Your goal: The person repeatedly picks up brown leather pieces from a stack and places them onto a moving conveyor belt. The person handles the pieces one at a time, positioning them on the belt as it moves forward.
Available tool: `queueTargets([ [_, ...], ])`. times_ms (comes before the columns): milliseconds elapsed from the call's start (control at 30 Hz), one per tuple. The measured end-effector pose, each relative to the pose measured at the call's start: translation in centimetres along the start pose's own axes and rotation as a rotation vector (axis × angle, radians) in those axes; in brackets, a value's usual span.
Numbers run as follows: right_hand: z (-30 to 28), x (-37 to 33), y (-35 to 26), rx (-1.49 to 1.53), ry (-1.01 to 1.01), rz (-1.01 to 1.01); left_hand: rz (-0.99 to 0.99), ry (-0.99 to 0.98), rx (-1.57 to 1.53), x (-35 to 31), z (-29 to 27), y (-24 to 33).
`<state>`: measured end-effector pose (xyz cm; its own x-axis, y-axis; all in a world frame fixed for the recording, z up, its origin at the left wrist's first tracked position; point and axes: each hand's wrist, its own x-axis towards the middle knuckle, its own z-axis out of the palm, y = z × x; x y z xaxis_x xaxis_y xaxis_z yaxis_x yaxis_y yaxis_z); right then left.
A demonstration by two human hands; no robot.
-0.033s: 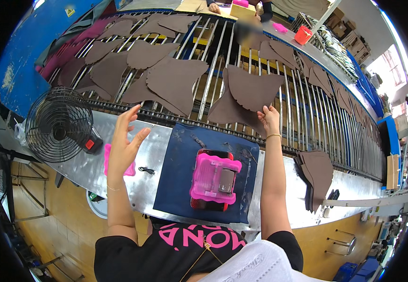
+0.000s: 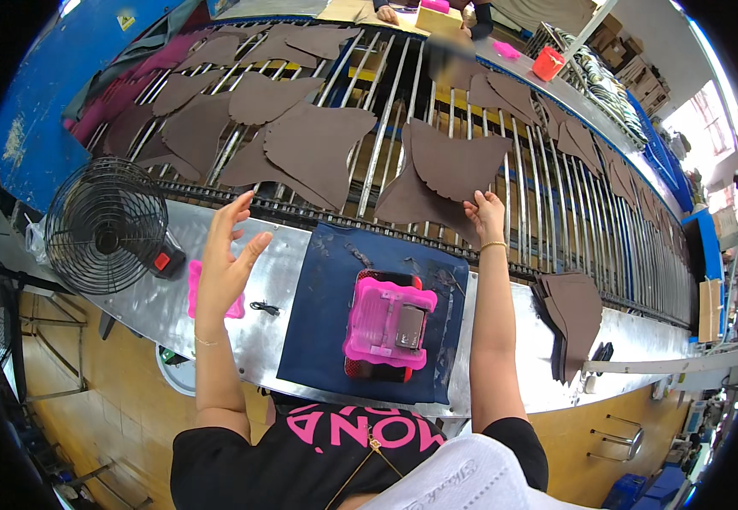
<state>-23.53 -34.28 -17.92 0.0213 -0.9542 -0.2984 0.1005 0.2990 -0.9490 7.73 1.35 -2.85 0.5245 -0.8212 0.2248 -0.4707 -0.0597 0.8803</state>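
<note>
My right hand (image 2: 487,216) reaches over the roller conveyor and pinches the lower right edge of a brown flat cut piece (image 2: 458,157). That piece has a small-notched curved edge and overlaps another brown piece (image 2: 416,200) lying on the rollers. My left hand (image 2: 226,255) is raised over the metal table near the conveyor's edge, fingers apart, holding nothing. Between my forearms, a pink plastic tray (image 2: 369,323) with a small metal block (image 2: 410,326) on it rests on a red-and-black object (image 2: 377,371), which sits on a dark blue mat (image 2: 318,340).
More brown pieces (image 2: 309,153) lie along the conveyor rollers (image 2: 377,153). A black wire fan (image 2: 107,225) stands at the left, near a pink item (image 2: 195,289) and a dark cable (image 2: 264,308). Stacked brown pieces (image 2: 575,319) lie at the right. Another person's hand (image 2: 388,14) shows across the conveyor.
</note>
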Motion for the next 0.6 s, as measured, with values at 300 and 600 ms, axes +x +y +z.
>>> queueTargets([
  [300, -12.6, -8.8, -3.4, -0.195, 0.166, -0.401, 0.038, -0.032, -0.127, 0.8, 1.6, -0.2],
  [600, -34.9, -23.7, -1.3, -0.589, 1.125, -0.207, 0.026, -0.024, -0.273, 0.2, 4.0, -1.5],
])
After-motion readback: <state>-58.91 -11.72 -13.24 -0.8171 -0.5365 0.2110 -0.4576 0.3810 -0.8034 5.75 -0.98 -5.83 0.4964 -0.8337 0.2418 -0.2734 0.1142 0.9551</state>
